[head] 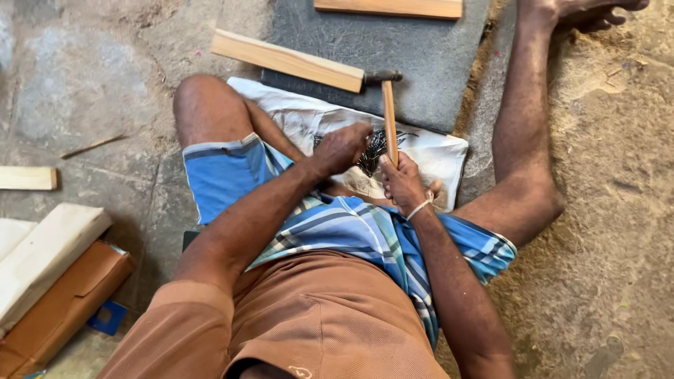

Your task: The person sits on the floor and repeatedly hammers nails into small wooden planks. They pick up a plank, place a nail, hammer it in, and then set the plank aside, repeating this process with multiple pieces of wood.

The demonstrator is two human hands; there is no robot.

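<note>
Seated on the ground, legs splayed, the person bends both forearms inward. The left hand (342, 147) curls downward; the right hand (402, 184) is closed in a grip.

I see a brown short-sleeved shirt (316, 323), a blue, white-striped checked wrap (351, 231) over the legs, and a pale band (420, 208) on the right wrist.
</note>
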